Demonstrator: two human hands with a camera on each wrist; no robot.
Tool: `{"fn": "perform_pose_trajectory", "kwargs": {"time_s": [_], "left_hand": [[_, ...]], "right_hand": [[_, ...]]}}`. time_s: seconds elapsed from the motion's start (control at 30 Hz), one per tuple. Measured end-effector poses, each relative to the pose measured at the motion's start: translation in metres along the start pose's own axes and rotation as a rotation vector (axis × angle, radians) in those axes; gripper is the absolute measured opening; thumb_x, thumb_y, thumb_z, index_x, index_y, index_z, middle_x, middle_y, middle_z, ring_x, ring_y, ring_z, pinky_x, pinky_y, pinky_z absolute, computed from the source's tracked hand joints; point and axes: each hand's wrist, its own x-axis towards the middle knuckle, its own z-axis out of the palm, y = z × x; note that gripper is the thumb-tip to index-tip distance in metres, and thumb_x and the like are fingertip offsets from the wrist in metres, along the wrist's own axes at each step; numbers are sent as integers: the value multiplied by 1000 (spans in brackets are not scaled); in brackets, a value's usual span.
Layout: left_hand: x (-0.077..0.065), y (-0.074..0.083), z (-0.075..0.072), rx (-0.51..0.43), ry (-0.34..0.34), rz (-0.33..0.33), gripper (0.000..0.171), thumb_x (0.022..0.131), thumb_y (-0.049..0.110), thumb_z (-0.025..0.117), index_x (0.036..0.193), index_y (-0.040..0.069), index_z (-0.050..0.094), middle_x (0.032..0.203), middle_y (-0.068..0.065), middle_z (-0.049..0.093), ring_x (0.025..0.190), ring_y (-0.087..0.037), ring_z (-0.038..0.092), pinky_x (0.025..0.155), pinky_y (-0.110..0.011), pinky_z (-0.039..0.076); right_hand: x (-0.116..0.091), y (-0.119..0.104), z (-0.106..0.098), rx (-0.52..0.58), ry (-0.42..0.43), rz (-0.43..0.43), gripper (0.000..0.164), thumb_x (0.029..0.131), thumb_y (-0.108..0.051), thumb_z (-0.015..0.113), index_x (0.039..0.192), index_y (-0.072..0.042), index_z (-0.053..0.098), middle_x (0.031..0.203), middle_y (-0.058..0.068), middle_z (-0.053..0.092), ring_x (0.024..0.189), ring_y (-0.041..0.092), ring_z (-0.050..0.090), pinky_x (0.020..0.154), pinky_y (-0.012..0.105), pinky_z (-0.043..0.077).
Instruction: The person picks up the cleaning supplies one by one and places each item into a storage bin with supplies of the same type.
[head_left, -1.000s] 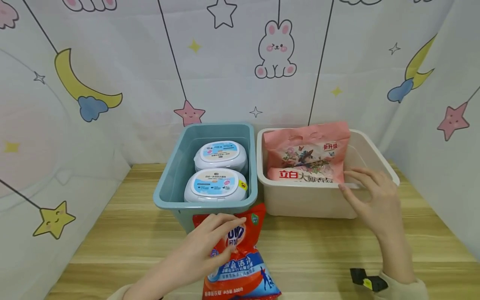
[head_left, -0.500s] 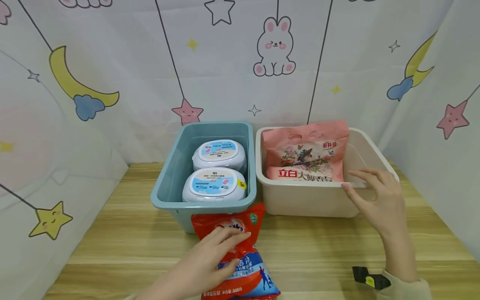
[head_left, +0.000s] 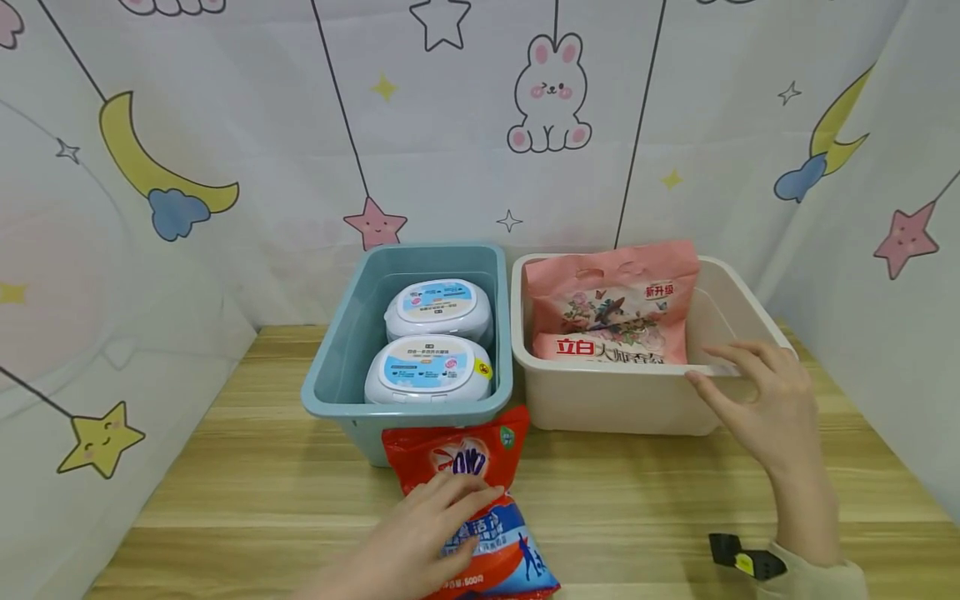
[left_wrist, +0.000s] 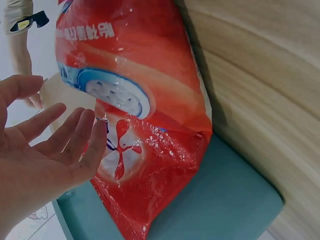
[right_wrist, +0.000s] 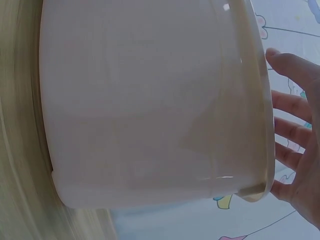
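A red and blue bag of laundry detergent leans against the front of the teal bin. Over its middle hovers my left hand, fingers spread and loosely bent. In the left wrist view this hand shows an empty palm beside the red bag, fingertips close to its printed face. At the front right of the cream bin, my right hand has its fingers reaching over the rim and its thumb on the near side. The right wrist view shows those fingers right at the rim, parted and holding nothing.
Two white lidded tubs sit inside the teal bin. A pink laundry bag stands in the left part of the cream bin. Both bins are side by side on the wooden table, before a printed curtain.
My left hand has moved down the red bag and slightly right, uncovering its upper part. My right hand has shifted a little right along the cream bin's rim.
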Motion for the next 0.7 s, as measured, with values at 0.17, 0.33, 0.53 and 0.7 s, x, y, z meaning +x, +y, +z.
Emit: {"fn": "perform_pose_trajectory", "kwargs": {"time_s": [0.17, 0.33, 0.53, 0.7], "left_hand": [[0, -2, 5, 25, -11, 36, 56, 92, 32, 63, 143, 40, 40, 139, 11, 46, 129, -14, 41, 88, -40, 56], [-1, -4, 11, 68, -23, 73, 56, 91, 34, 63, 143, 37, 41, 138, 11, 47, 127, -12, 42, 93, -45, 53], [-4, -9, 17, 105, -34, 115, 56, 91, 40, 62, 142, 36, 42, 141, 10, 47, 128, -13, 43, 91, -46, 53], [-4, -10, 21, 115, -66, 91, 62, 87, 52, 61, 144, 40, 38, 144, 10, 44, 131, -17, 41, 91, -51, 52]], "right_hand": [[0, 2, -1, -3, -8, -11, 34, 63, -10, 84, 94, -3, 73, 90, 15, 64, 91, 33, 54, 83, 39, 35], [0, 2, -1, -3, -14, -11, 33, 61, -10, 85, 91, -3, 73, 85, 14, 62, 86, 30, 54, 81, 41, 35], [-1, 0, 0, -7, -14, -27, 33, 59, -10, 86, 88, -4, 73, 82, 13, 60, 83, 28, 53, 79, 41, 35], [0, 0, -1, -15, -6, -51, 33, 59, -12, 85, 88, -4, 73, 81, 13, 60, 81, 29, 53, 79, 44, 36]]}}
